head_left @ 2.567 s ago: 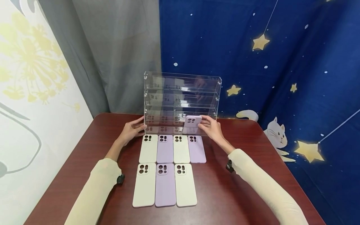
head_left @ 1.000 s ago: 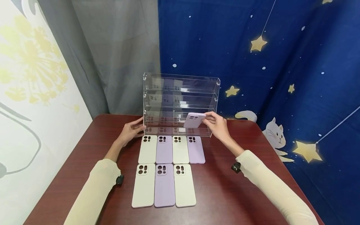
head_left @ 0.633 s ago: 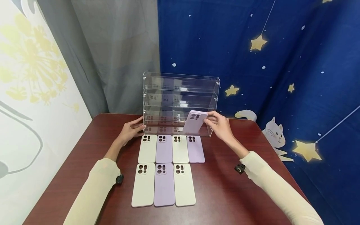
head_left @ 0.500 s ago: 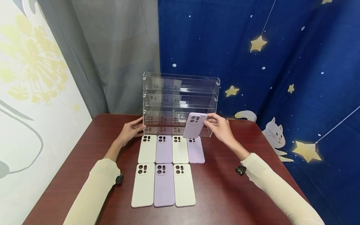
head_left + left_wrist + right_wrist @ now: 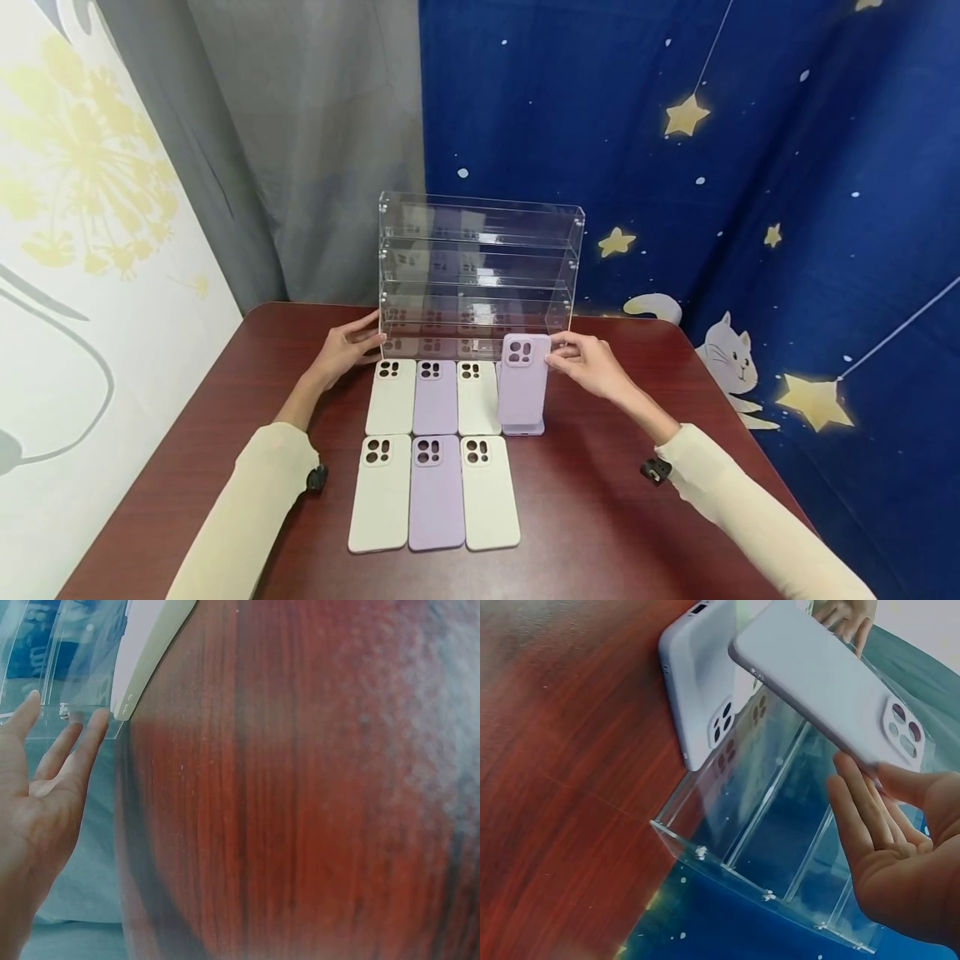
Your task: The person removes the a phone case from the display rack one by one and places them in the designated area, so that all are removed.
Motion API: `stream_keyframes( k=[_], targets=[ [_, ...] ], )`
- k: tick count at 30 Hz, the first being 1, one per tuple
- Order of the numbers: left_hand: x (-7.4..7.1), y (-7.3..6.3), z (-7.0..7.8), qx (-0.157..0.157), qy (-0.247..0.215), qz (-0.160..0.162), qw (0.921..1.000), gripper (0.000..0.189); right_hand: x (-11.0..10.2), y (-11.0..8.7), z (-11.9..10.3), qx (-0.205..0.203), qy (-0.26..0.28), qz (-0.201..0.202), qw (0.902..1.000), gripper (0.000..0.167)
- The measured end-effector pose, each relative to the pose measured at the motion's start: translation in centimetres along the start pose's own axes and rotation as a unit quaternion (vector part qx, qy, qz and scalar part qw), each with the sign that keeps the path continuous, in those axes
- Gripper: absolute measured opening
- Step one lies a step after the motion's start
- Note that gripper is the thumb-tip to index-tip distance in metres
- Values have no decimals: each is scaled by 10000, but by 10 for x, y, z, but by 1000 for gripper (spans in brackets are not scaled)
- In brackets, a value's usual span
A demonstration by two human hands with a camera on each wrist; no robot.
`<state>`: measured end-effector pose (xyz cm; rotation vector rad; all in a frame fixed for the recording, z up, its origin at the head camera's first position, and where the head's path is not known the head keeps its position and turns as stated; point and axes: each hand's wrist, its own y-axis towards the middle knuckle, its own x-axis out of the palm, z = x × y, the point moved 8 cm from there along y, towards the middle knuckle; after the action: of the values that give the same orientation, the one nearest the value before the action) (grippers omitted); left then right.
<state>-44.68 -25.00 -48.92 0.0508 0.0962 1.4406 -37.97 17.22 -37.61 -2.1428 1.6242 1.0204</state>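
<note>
A lilac phone case (image 5: pixel 522 392) with a camera cutout hangs tilted in my right hand (image 5: pixel 594 364); thumb and fingers pinch its side edge near the camera end. It is held over another lilac phone case (image 5: pixel 694 682) lying on the table, mostly hidden in the head view. My left hand (image 5: pixel 345 350) touches the left side of a clear acrylic tiered display rack (image 5: pixel 480 265), its fingers fairly straight in the left wrist view. Before the rack lie a cream case (image 5: pixel 390 404), a lilac case (image 5: pixel 435 404) and another cream case (image 5: pixel 477 404), side by side.
A nearer row holds a cream case (image 5: pixel 379 508), a lilac case (image 5: pixel 437 508) and a cream case (image 5: pixel 492 508). All lie on a dark red wooden table (image 5: pixel 615 525). A grey curtain (image 5: pixel 322 150) and a blue star-patterned curtain (image 5: pixel 540 125) hang behind.
My right hand has brought the held lilac case out from the rack's lower front, toward me and down over the lying lilac case. The left hand stays at the rack's side.
</note>
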Motion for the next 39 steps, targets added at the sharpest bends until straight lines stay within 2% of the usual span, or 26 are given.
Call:
stream_keyframes(
  k=[10,18,26,33,39],
  targets=[
    [-1,0,0,-17,-93,8,10000,66,14,-17,16,262,528,-485,9971,35],
    [1,0,1,6,-97,-76,9999,68,16,-29,25,385,519,-642,9958,35],
    [2,-2,3,35,-62,-55,10000,68,24,-42,35,254,848,-827,9926,49],
    [1,0,3,1,-24,27,10000,65,34,-54,45,258,1007,-1098,9885,50],
    [0,-1,2,18,-49,18,10000,64,46,-59,50,289,907,-1320,9867,48]
  ],
)
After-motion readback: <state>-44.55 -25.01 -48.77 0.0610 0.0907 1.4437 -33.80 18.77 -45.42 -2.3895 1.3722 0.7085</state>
